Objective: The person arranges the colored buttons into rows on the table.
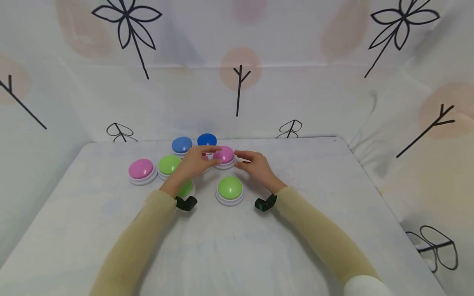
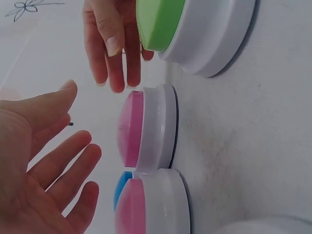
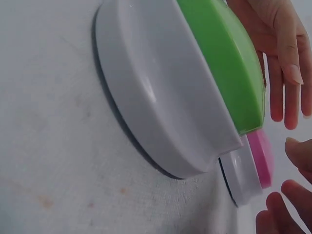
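Observation:
A pink dome push button [image 1: 224, 155] on a white base stands on the table between the two hands. My left hand [image 1: 196, 160] is just left of it, its fingertips overlapping the dome in the head view. In the left wrist view the fingers of that hand are spread and bent slightly, with nothing held. To the right of the pink button is my right hand [image 1: 258, 166], its fingertips close by the rim and its fingers loose. A green push button [image 3: 229, 63] stands nearer, between the wrists. Another pink button [image 2: 131, 207] is mostly hidden behind the left hand in the head view.
Two blue buttons stand at the back, one lighter [image 1: 182, 144], one darker [image 1: 207, 139]. Left of the hands are a pink button [image 1: 141, 169] and a green one [image 1: 169, 164]. Another green button [image 1: 186, 188] is partly behind the left wrist. Patterned cloth [image 1: 207, 102] surrounds the white table [image 1: 229, 259].

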`<act>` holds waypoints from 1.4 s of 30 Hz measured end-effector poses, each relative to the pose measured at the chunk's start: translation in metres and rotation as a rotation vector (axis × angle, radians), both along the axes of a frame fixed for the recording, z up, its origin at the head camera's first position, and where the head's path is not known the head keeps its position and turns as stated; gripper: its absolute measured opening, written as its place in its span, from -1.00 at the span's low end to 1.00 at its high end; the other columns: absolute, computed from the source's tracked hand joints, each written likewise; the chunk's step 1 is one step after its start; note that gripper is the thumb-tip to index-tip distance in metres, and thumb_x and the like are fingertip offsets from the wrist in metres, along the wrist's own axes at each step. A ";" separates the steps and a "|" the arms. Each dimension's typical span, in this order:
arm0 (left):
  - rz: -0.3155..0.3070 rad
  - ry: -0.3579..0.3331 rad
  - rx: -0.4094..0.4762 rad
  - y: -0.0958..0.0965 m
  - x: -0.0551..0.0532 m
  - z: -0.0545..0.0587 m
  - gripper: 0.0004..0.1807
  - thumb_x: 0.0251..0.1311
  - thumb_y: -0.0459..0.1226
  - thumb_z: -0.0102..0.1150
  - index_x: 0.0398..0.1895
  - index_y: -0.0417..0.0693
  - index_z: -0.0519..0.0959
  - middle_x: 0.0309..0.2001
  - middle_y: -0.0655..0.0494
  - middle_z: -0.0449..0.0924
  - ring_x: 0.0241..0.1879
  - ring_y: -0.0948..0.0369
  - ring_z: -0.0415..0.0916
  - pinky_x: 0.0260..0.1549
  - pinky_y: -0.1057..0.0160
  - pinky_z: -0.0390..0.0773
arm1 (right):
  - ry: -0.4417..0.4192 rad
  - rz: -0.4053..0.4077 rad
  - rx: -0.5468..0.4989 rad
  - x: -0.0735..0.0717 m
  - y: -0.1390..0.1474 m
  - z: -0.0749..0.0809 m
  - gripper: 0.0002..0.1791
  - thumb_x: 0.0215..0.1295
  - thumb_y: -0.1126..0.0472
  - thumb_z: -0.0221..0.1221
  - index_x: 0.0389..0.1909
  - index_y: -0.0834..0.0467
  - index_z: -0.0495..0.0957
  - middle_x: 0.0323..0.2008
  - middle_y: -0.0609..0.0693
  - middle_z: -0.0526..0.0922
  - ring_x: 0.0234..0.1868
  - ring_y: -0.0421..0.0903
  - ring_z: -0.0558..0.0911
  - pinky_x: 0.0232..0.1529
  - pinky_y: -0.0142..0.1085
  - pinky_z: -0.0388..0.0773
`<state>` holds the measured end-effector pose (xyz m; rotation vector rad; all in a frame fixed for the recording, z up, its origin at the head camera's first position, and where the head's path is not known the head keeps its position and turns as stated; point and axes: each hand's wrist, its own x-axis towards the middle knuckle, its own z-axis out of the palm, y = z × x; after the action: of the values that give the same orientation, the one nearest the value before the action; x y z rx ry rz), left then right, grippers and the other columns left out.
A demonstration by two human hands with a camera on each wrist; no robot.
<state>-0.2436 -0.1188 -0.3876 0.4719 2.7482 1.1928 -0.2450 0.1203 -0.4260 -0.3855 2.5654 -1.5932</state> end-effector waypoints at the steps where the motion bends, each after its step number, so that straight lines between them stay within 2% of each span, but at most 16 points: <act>1: 0.003 -0.003 0.009 0.001 -0.002 -0.001 -0.50 0.27 -0.09 0.32 0.28 0.19 0.56 0.27 0.05 0.51 0.17 -0.05 0.41 0.04 0.00 0.55 | -0.007 -0.006 -0.009 -0.002 -0.002 0.000 -0.51 0.31 0.18 0.31 0.27 0.07 0.55 0.23 0.01 0.58 0.29 -0.05 0.48 0.23 -0.17 0.48; 4: 0.019 -0.013 0.040 0.004 -0.009 -0.005 -0.52 0.27 -0.11 0.32 0.28 0.17 0.56 0.29 0.05 0.49 0.11 -0.04 0.43 -0.01 0.00 0.55 | -0.017 -0.021 -0.028 -0.007 -0.006 -0.001 -0.48 0.30 0.19 0.31 0.29 0.07 0.54 0.26 0.00 0.55 0.31 -0.07 0.46 0.24 -0.20 0.46; 9: 0.031 -0.015 0.032 0.003 -0.019 -0.013 -0.51 0.26 -0.09 0.33 0.27 0.16 0.57 0.27 0.05 0.50 -0.03 0.00 0.46 -0.08 0.06 0.55 | -0.017 -0.016 -0.030 -0.015 -0.012 0.001 -0.44 0.28 0.20 0.33 0.32 0.08 0.51 0.29 -0.02 0.53 0.34 -0.09 0.44 0.26 -0.23 0.44; 15: 0.028 -0.018 0.007 0.000 -0.027 -0.021 -0.51 0.26 -0.08 0.33 0.27 0.14 0.57 0.25 0.01 0.51 0.02 0.02 0.45 -0.01 0.06 0.54 | -0.035 0.006 -0.024 -0.023 -0.016 -0.002 -0.46 0.28 0.25 0.32 0.30 0.11 0.52 0.30 -0.02 0.51 0.35 -0.07 0.43 0.27 -0.24 0.43; 22: -0.005 -0.024 -0.024 -0.002 -0.030 -0.021 -0.47 0.24 -0.14 0.35 0.30 0.11 0.55 0.25 -0.03 0.52 0.13 0.00 0.44 0.09 0.03 0.52 | -0.048 0.019 -0.025 -0.030 -0.018 -0.007 -0.45 0.26 0.28 0.33 0.29 0.13 0.53 0.33 0.02 0.48 0.34 -0.02 0.45 0.25 -0.24 0.44; 27: -0.026 -0.019 -0.044 -0.002 -0.034 -0.023 -0.46 0.19 -0.20 0.41 0.27 0.08 0.56 0.22 -0.01 0.55 0.12 0.03 0.45 0.10 0.07 0.50 | -0.056 0.016 -0.023 -0.033 -0.020 -0.010 -0.45 0.24 0.28 0.35 0.28 0.12 0.54 0.33 0.01 0.48 0.32 0.00 0.46 0.25 -0.24 0.44; 33: -0.025 -0.011 -0.072 0.002 -0.036 -0.027 -0.45 0.15 -0.23 0.44 0.26 0.08 0.58 0.20 0.01 0.57 0.06 0.05 0.49 0.08 0.09 0.51 | -0.088 0.043 -0.015 -0.029 -0.016 -0.013 -0.41 0.25 0.23 0.36 0.32 0.09 0.50 0.37 -0.01 0.44 0.34 0.00 0.44 0.27 -0.21 0.42; 37: -0.062 -0.006 -0.072 0.008 -0.037 -0.027 -0.42 0.16 -0.18 0.44 0.29 0.07 0.55 0.22 0.01 0.55 0.08 0.06 0.49 0.11 0.11 0.51 | -0.083 0.006 0.001 -0.026 -0.010 -0.014 -0.40 0.23 0.25 0.38 0.32 0.08 0.50 0.35 -0.04 0.46 0.33 -0.02 0.45 0.27 -0.21 0.43; 42: 0.003 -0.013 -0.093 0.002 -0.035 -0.024 -0.41 0.13 -0.16 0.46 0.28 0.09 0.56 0.22 0.02 0.56 0.10 0.04 0.49 0.11 0.08 0.52 | -0.070 0.037 -0.011 -0.028 -0.017 -0.011 -0.42 0.24 0.24 0.38 0.30 0.07 0.52 0.36 -0.03 0.45 0.35 -0.02 0.43 0.27 -0.22 0.42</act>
<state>-0.2786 -0.1165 -0.4115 0.4494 2.7796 1.0584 -0.2734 0.1034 -0.4373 -0.3695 2.4843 -1.5803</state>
